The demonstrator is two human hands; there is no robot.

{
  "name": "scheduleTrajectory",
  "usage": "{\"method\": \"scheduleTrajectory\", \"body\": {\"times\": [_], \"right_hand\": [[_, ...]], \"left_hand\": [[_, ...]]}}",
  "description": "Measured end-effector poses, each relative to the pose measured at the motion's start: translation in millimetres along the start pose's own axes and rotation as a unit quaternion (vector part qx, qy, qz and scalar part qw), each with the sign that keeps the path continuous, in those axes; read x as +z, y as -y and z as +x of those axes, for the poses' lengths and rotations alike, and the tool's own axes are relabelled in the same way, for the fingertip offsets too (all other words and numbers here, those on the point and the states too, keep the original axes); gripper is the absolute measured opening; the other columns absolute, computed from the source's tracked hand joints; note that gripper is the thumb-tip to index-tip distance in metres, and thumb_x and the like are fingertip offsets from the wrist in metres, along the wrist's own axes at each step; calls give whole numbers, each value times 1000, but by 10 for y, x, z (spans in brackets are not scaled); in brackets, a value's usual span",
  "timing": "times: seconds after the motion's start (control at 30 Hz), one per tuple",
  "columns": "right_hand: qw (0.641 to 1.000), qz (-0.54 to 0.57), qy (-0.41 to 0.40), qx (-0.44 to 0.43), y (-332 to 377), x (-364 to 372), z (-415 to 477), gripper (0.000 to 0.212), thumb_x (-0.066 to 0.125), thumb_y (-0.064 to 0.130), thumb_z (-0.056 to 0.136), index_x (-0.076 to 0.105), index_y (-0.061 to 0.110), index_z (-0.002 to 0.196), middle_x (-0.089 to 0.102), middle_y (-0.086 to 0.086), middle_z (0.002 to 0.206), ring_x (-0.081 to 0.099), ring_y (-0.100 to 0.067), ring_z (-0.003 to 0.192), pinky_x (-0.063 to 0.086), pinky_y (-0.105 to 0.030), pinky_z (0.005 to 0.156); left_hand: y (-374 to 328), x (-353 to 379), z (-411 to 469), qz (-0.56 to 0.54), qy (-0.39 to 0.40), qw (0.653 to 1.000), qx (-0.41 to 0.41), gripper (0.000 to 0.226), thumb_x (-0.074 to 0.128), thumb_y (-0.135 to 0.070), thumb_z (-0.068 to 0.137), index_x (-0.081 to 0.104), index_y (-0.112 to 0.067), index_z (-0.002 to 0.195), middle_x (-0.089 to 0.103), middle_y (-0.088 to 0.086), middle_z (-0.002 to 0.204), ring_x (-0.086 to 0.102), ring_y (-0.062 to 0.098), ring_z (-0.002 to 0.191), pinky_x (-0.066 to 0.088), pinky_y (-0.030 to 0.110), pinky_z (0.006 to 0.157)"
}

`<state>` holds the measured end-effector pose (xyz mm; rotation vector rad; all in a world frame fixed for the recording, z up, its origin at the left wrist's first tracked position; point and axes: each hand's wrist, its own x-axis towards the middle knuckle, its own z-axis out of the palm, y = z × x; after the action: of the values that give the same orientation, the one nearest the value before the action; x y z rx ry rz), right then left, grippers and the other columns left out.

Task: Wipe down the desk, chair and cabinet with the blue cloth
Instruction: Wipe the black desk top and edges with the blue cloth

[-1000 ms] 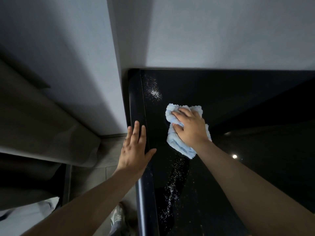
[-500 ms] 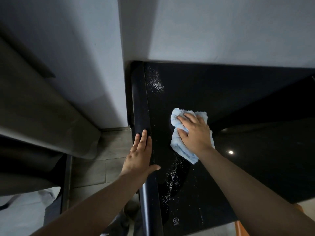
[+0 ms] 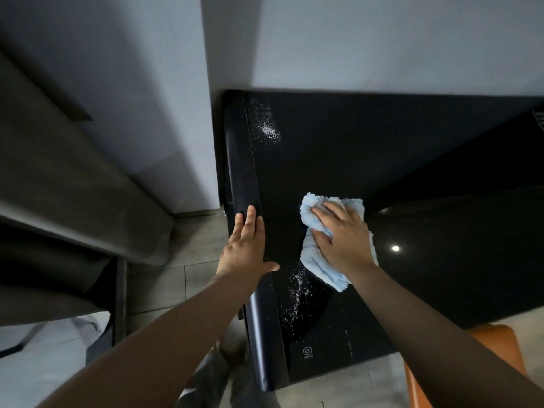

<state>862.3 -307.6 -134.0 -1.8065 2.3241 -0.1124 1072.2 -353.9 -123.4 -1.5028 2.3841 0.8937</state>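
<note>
A glossy black desk top (image 3: pixel 368 148) fills the middle and right of the head view. White dust specks lie near its far left corner and along its near left side. The light blue cloth (image 3: pixel 316 262) lies bunched on the desk. My right hand (image 3: pixel 341 237) presses down on the cloth, fingers spread over it and slightly curled into its folds. My left hand (image 3: pixel 245 245) rests flat on the desk's rounded left edge (image 3: pixel 241 175), fingers straight, thumb out over the top.
A pale wall stands behind and to the left of the desk. Grey floor tiles (image 3: pixel 176 278) show below the left edge. An orange chair seat (image 3: pixel 497 348) sticks out at the near right corner. Dark furniture sits at far left.
My right hand has drawn the cloth toward me and a little to the right across the desk. My left hand has slid nearer along the left edge. More of the desk's near end shows.
</note>
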Motion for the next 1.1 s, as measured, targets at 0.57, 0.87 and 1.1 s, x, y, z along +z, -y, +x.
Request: {"method": "scheduleTrajectory", "body": {"times": [0.57,0.87,1.1], "right_hand": [[1000,10,-1,-12,-120,63,-817,54,37,49,84,53,32,133,48,8,141,41,-32,133,48,-55,86],[999,17,-38,-28,-176,98,-1275,50,43,45,84,59,28,127,53,7,136,49,-32,124,50,-55,81],[999,15,-42,-28,-214,142,-1532,49,44,44,83,61,27,127,54,6,136,49,-31,124,50,-54,82]], "left_hand": [[-50,-34,-3,9,4,1000,-12,105,70,-45,79,4,-10,153,-19,5,159,-7,28,148,22,42,118],[-111,-47,24,38,9,999,-29,111,73,-47,75,4,-7,152,-14,9,159,-2,31,147,24,44,117],[-119,-36,18,40,1,999,-35,112,75,-47,74,5,-8,152,-13,7,160,0,31,147,26,45,116]]}}
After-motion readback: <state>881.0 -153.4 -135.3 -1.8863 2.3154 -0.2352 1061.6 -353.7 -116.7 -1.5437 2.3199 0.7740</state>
